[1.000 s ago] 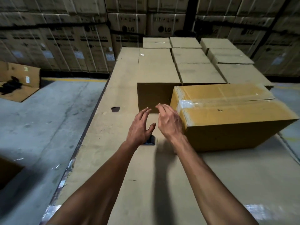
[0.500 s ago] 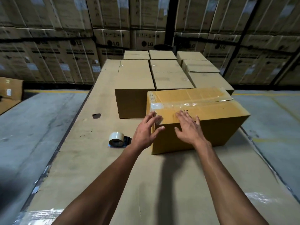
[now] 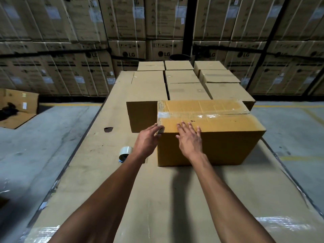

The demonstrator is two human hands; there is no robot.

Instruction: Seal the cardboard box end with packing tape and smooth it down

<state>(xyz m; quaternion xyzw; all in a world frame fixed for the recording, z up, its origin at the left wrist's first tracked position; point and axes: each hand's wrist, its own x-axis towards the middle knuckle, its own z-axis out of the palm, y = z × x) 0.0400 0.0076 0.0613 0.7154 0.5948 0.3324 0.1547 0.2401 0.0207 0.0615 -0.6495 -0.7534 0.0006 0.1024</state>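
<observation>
Both hands lie flat and open, gripping nothing: the left hand (image 3: 147,139) presses the box (image 3: 206,135) at its left end, the right hand (image 3: 190,137) spreads over the near top edge. The tape (image 3: 201,115) along the top seam looks slick. Stiff cardboard, probably light; contents hidden. The roll (image 3: 125,152) sits left on the table (image 3: 175,199).

The tape roll (image 3: 125,151) is sitting just left of the left hand (image 3: 147,142). A plain carton (image 3: 142,116) is blocking beyond its fingertips (image 3: 158,128); bare tabletop (image 3: 163,199) is lying open behind both wrists.
</observation>
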